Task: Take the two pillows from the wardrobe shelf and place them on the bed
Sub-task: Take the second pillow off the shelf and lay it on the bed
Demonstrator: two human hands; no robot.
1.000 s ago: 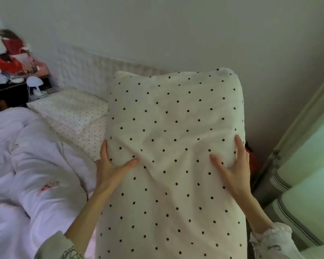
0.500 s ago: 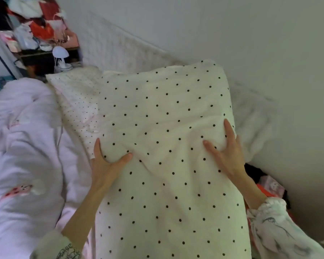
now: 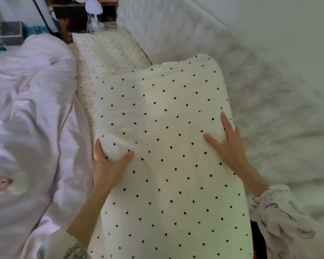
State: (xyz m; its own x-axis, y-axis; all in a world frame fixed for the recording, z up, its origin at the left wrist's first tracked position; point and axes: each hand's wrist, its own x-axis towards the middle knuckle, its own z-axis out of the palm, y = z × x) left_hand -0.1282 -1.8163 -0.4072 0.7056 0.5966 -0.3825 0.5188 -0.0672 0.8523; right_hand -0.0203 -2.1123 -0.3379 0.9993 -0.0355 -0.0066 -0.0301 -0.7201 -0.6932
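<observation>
A large cream pillow with black dots [image 3: 166,146] fills the middle of the view, held over the bed's head end. My left hand [image 3: 108,165] grips its left edge, thumb on top and fingers wrapped round the side. My right hand [image 3: 226,144] holds its right side, thumb on top, fingers round the edge. A second pillow with finer dots [image 3: 110,49] lies flat on the bed [image 3: 82,113] beyond it, by the headboard.
A rumpled pale pink duvet [image 3: 26,128] covers the bed's left part. A padded white headboard [image 3: 260,90] runs along the right under the wall. A nightstand with a small white lamp [image 3: 94,14] stands at the bed's far end.
The view has tipped down and swung left. The pillow in both hands has come lower and closer to the bed, toward the other pillow. Both grips are unchanged.
</observation>
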